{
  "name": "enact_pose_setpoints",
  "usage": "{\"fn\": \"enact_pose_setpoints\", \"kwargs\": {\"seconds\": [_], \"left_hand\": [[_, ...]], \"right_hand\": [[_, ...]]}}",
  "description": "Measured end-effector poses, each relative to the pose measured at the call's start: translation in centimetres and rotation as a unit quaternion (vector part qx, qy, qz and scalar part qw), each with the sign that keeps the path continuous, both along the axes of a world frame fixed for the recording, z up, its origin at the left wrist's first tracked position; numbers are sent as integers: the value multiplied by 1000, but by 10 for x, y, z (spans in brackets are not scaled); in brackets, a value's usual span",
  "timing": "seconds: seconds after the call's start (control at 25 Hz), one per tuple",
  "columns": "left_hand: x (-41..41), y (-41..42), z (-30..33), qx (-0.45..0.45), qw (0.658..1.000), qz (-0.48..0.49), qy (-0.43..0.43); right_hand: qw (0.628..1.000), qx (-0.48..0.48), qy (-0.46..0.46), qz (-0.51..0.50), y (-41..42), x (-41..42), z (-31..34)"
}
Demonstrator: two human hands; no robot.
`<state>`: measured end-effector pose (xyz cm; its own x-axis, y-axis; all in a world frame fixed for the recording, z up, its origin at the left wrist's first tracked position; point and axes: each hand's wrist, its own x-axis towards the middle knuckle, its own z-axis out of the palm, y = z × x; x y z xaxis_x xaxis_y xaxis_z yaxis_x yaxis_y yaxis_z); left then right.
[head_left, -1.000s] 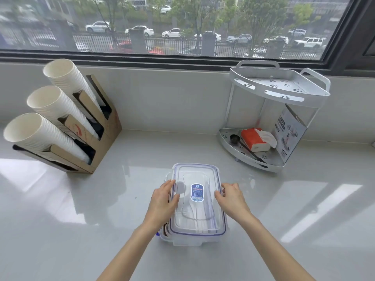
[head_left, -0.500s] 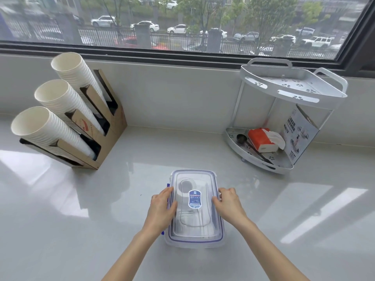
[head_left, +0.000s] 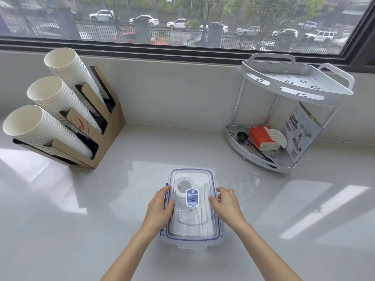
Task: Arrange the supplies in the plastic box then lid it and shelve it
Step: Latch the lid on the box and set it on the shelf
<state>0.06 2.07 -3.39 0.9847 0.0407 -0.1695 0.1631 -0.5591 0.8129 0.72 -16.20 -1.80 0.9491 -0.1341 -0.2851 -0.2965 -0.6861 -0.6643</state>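
A clear plastic box [head_left: 191, 241] with a blue-sealed lid [head_left: 192, 175] and a blue label sits on the white counter in front of me. The lid lies flat on top. My left hand [head_left: 159, 206] presses on the lid's left long edge, thumb on top, fingers down over the side. My right hand [head_left: 228, 203] grips the right long edge the same way. Pale supplies show dimly through the lid; what they are I cannot make out. A white two-tier corner shelf [head_left: 284, 94] stands at the back right.
The shelf's lower tier [head_left: 261, 161] holds an orange tissue pack [head_left: 262, 136], a black scoop [head_left: 242, 136] and a printed card [head_left: 300, 134]; its top tier is bare. A cardboard holder with three stacks of paper cups [head_left: 60, 116] stands at the back left. A window wall runs behind.
The lid has dropped from a tilted, lifted position to lie flat on the box. Both hands have stayed on its long edges, pressing down.
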Motion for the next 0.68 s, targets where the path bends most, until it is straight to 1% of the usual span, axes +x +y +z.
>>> {"fn": "enact_pose_setpoints", "kwargs": {"seconds": [0.08, 0.16, 0.24, 0.32, 0.4, 0.52, 0.68], "left_hand": [[0, 1, -2, -5, 1000, 7, -2], [1, 2, -4, -26, 999, 25, 20], [1, 4, -5, -64, 995, 48, 57], [0, 4, -6, -92, 991, 57, 84], [1, 5, -6, -105, 988, 59, 96], [1, 5, -6, -119, 984, 63, 116], [0, 6, -5, -132, 979, 64, 142]], "right_hand": [[1000, 16, 5, -20, -1, -2, -2], [998, 33, 23, -43, -4, -3, -5], [992, 76, 79, -63, -9, -2, -9], [977, 138, 140, -81, -12, -2, -13], [967, 173, 163, -93, -15, 0, -24], [964, 185, 154, -117, -13, 0, -26], [976, 160, 83, -123, -12, 0, -20]]}}
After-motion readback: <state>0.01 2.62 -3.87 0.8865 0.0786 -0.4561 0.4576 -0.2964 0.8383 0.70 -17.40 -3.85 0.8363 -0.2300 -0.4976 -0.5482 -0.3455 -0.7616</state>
